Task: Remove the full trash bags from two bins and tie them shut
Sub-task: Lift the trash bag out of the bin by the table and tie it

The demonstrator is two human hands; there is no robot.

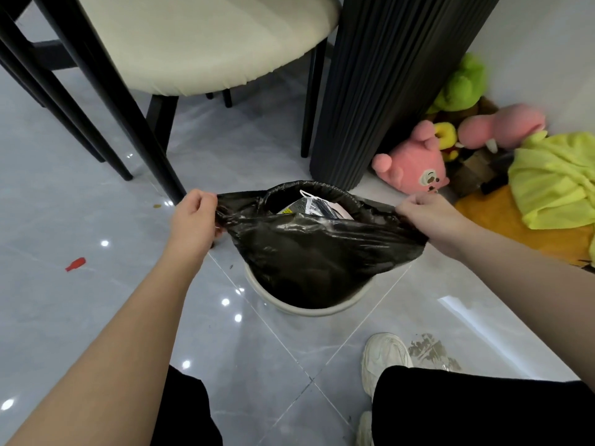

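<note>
A black trash bag (317, 249) stands in a small white round bin (309, 309) on the floor in front of me. Its rim is lifted clear of the bin and stretched wide. My left hand (194, 220) grips the bag's left edge, and my right hand (428, 217) grips its right edge. The mouth gapes open at the far side, showing plastic wrappers and packaging (309, 206) inside. The bag's lower part is still down in the bin.
A cream-seated chair (199, 43) with black legs stands to the left behind the bin. A black ribbed column (380, 91) rises just behind it. Plush toys (415, 162) and a yellow-green cloth (557, 175) lie at right. A red bit (75, 264) lies on the tiles at left.
</note>
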